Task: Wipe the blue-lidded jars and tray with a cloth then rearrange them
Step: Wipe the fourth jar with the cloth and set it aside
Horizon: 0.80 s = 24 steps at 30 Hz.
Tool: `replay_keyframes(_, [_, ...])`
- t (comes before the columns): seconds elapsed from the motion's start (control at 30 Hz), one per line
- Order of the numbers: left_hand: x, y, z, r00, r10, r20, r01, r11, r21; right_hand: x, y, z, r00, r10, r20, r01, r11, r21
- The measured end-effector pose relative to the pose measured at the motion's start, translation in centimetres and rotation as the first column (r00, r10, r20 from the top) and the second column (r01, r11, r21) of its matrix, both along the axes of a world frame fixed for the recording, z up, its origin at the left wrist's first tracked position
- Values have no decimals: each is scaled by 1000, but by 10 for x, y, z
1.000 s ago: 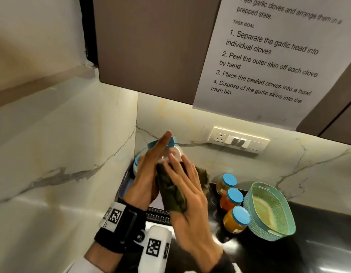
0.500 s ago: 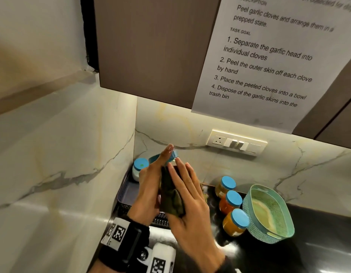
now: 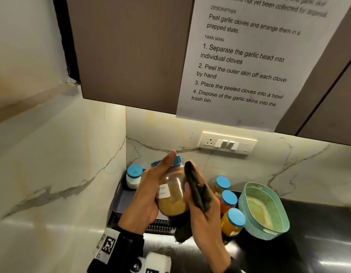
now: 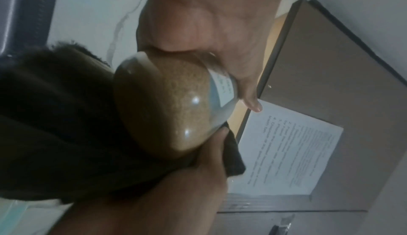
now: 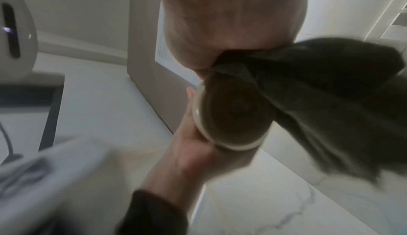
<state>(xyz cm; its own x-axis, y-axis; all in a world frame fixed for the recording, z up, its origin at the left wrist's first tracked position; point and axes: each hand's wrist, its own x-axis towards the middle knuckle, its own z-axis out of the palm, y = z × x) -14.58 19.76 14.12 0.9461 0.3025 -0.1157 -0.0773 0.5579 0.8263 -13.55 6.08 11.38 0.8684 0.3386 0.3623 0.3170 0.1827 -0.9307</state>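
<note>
My left hand [image 3: 149, 194] grips a big clear jar [image 3: 171, 198] with a blue lid, brown grains inside and a white label, held tilted above the dark tray [image 3: 117, 200]. My right hand [image 3: 205, 211] holds a dark cloth [image 3: 193, 184] against the jar's right side. From the left wrist the jar [image 4: 163, 106] bulges between my left hand [image 4: 198, 21] and the cloth [image 4: 55, 116]. In the right wrist view the cloth [image 5: 319, 82] drapes over the jar's base [image 5: 233, 113]. A small white blue-lidded jar [image 3: 133, 176] stands in the tray's far corner.
Three blue-lidded jars [image 3: 228, 200] with orange and yellow contents stand in a row on the black counter right of the tray. A teal woven basket [image 3: 263, 210] sits beyond them. Marble walls close in at left and back, a cabinet [image 3: 131, 56] hangs overhead.
The cloth has slid from the jar's front round to its right side, baring the label and contents. The jar now sits lower in my left hand and more tilted.
</note>
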Motion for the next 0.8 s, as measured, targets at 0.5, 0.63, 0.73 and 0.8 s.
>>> replay_keyframes(0.5, [-1, 4, -12, 999, 31, 37, -29, 998, -47, -2, 6, 10, 962, 80, 260, -34, 984, -177])
replay_keyframes(0.63, [-8, -9, 0, 999, 24, 48, -19, 995, -102, 24, 14, 43, 994, 86, 67, -76, 987, -144])
replay_keyframes(0.73, [-4, 7, 6, 998, 43, 40, -37, 989, -140, 5, 17, 20, 917, 111, 384, 3, 959, -284])
replay_keyframes(0.8, [-5, 15, 5, 995, 89, -41, -92, 993, -77, -8, 16, -10, 837, 109, 537, 101, 933, -345])
